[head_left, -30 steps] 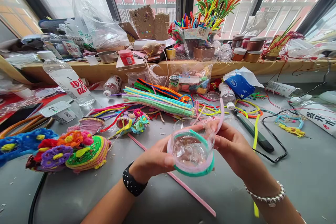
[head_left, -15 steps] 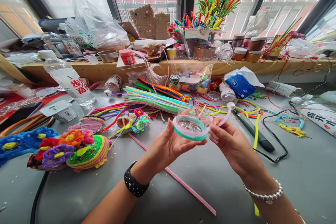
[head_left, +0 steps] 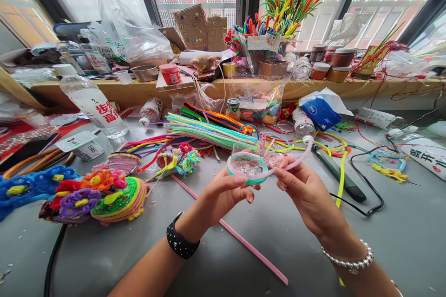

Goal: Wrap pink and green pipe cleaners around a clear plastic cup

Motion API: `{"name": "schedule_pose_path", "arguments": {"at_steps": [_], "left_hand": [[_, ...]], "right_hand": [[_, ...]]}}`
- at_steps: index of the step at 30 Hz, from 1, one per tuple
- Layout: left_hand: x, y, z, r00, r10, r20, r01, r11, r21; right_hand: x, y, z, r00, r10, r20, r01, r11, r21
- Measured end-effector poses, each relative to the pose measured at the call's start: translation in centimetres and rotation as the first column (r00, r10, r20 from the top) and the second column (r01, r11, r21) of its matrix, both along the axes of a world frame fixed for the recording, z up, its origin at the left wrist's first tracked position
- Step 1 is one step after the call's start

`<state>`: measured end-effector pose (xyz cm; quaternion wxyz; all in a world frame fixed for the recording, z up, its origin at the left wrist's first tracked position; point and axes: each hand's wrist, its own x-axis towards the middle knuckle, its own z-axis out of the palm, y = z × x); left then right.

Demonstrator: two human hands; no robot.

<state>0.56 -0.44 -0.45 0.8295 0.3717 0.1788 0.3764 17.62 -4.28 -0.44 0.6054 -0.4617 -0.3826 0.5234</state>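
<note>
My left hand (head_left: 223, 192) grips a clear plastic cup (head_left: 248, 160) whose rim is wrapped in green and pink pipe cleaner. My right hand (head_left: 305, 192) pinches the loose end of the pink pipe cleaner (head_left: 296, 161) that runs off the cup's rim toward the right. Both hands hover above the grey table (head_left: 265, 236), just in front of a bundle of pastel pipe cleaners (head_left: 209, 132). A loose pink pipe cleaner (head_left: 240, 240) lies on the table under my left wrist.
Coiled pipe-cleaner flowers (head_left: 94, 195) lie at left beside a water bottle (head_left: 92, 102). A black tool with a cord (head_left: 339, 178) lies at right, near a blue tissue pack (head_left: 320, 112). The wooden sill (head_left: 209, 88) behind holds jars, bags and upright pipe cleaners (head_left: 289, 4).
The cup has tipped from mouth-facing-me to nearly level and moved away and up. My right hand has drawn the pink pipe cleaner's free end out to the right.
</note>
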Motion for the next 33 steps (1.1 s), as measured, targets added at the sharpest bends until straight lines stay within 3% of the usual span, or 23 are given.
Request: {"name": "schedule_pose_path", "arguments": {"at_steps": [18, 24, 33], "left_hand": [[0.1, 0.1, 0.1, 1.000, -0.023, 0.015, 0.023, 1.000, -0.019], [-0.3, 0.0, 0.0, 0.991, -0.126, 0.034, 0.125, 0.992, 0.035], [-0.1, -0.1, -0.2, 0.992, -0.098, -0.081, 0.105, 0.990, 0.095]], "right_hand": [[0.0, -0.3, 0.2, 0.999, 0.043, 0.001, -0.043, 0.999, -0.008], [0.2, -0.5, 0.2, 0.998, 0.056, 0.010, -0.056, 0.996, 0.076], [0.4, -1.3, 0.5, 0.989, 0.110, 0.100, -0.130, 0.967, 0.218]]}}
